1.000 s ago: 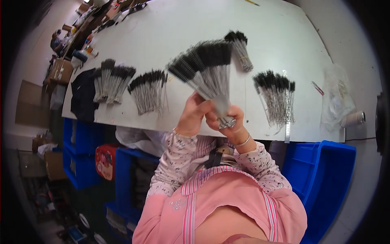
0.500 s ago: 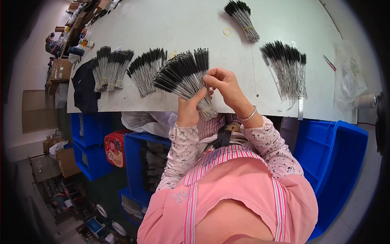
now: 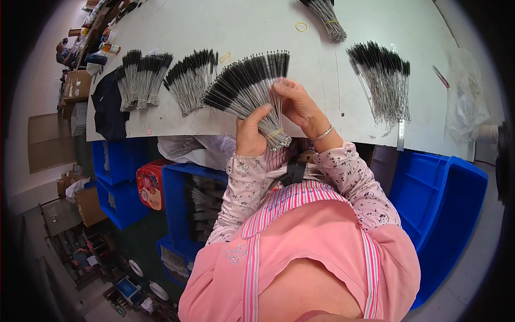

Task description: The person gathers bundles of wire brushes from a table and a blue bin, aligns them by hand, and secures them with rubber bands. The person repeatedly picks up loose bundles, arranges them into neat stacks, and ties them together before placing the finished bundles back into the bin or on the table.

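Note:
A fanned bundle of thin wire brushes [image 3: 244, 78] with black bristle tips is held above the near edge of the table. A yellow rubber band binds its wire stems near the looped ends. My left hand [image 3: 251, 130] is closed around the stems from the left, thumb across the front. My right hand [image 3: 300, 104] pinches brushes at the fan's right side, just below the bristles. Behind the fan, some of my right fingers are hidden. Just left of it lies a loose pile of brushes [image 3: 190, 80].
On the white table [image 3: 263, 27] lie banded brush bundles [image 3: 140, 80], another bundle [image 3: 328, 19], a brush pile [image 3: 381, 80], a rubber band [image 3: 301, 27], a red-handled tool [image 3: 441, 77] and a clear plastic bag [image 3: 465, 91]. Blue crates [image 3: 437, 214] stand below at both sides.
The brush fan has spread wider and turned a little to the right. My right hand has shifted slightly, still pinching at its right edge. The whole view has tilted a little.

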### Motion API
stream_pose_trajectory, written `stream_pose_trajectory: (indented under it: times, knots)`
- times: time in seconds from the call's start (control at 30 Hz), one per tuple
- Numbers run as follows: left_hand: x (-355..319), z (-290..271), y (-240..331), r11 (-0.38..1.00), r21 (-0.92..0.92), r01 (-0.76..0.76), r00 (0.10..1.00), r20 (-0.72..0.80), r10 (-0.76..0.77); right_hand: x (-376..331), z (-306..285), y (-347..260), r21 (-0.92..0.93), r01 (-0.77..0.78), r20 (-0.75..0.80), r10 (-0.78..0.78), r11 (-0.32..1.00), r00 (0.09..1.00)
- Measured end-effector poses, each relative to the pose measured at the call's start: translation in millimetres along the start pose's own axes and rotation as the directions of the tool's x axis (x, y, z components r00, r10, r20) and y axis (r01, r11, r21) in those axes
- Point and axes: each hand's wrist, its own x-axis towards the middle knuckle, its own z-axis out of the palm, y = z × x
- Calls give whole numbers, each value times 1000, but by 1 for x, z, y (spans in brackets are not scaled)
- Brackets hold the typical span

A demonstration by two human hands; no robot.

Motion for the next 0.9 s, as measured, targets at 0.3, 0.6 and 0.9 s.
stream_pose_trajectory:
  times: [0.3, 0.6, 0.9]
  knots:
    - [9, -12, -5, 992, -84, 89, 996, 20, -88, 8, -18, 7, 95, -16, 7, 15, 995, 1000]
    - [7, -7, -11, 1000, -6, -31, 999, -32, 31, 8, -12, 3, -308, 33, -53, -52, 951, 997]
    - [8, -5, -10, 997, 54, -59, 997, -51, 62, 6, -23, 1, -121, 0, -38, -5, 993, 999]
